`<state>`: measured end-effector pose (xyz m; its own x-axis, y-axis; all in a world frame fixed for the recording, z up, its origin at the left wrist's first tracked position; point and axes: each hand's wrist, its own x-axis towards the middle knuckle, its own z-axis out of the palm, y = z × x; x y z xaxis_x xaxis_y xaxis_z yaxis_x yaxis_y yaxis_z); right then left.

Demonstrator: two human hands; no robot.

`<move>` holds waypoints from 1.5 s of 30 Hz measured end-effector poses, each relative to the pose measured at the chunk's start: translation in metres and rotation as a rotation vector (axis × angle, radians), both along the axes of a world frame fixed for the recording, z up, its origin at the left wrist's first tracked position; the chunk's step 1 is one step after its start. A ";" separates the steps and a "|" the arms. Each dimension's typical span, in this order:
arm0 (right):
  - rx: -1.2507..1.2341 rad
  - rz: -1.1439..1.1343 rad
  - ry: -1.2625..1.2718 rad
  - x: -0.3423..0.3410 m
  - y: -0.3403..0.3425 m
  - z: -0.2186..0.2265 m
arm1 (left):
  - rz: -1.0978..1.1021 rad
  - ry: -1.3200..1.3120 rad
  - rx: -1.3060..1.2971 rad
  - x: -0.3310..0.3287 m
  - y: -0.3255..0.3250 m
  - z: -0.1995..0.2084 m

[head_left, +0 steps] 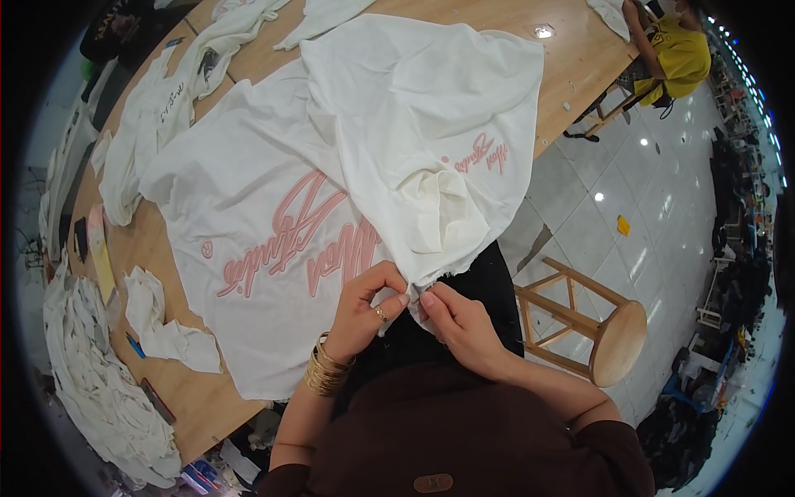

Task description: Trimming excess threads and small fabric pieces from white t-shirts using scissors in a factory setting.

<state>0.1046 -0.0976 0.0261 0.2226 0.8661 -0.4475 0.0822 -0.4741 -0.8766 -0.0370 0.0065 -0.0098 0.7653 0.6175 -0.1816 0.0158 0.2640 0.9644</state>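
Observation:
A white garment with pink script print (273, 141) lies spread over the table and hangs off its near edge toward me. Its upper layer is folded over, with a ribbed neckline (431, 217) bunched near my hands. My left hand (368, 306), with gold bangles and a ring, pinches the frayed edge of the cloth. Right beside it my right hand (458, 321) pinches the same edge between thumb and fingers. Both hands nearly touch, over my dark lap. The exact fold between the fingertips is hidden.
The wooden table (580, 83) carries more white garments (199, 74), a white scrap (166, 323) and a blue pen (135, 345). A white cloth heap (99, 389) lies at left. A wooden stool (617, 341) stands right. A person in yellow (681, 58) sits far right.

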 end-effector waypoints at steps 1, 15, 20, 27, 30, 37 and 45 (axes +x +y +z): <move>-0.029 -0.011 0.088 0.000 0.000 -0.001 | 0.006 -0.001 -0.015 0.000 0.000 0.000; -0.116 0.080 0.464 0.009 0.005 0.010 | 0.013 0.026 -0.008 -0.002 -0.002 0.000; -0.172 0.039 0.529 0.008 0.006 0.012 | -0.003 0.043 0.030 -0.002 -0.001 0.000; -0.190 -0.062 0.599 0.005 0.005 0.014 | -0.005 0.018 -0.023 -0.001 -0.001 0.000; -0.183 -0.011 0.583 0.008 0.004 0.014 | -0.005 0.020 -0.046 -0.002 -0.001 0.001; -0.208 0.074 0.545 0.013 0.005 0.019 | -0.012 0.027 0.016 -0.003 -0.002 -0.002; -0.324 0.008 0.744 0.012 0.007 0.017 | -0.031 0.043 0.096 -0.003 -0.001 -0.004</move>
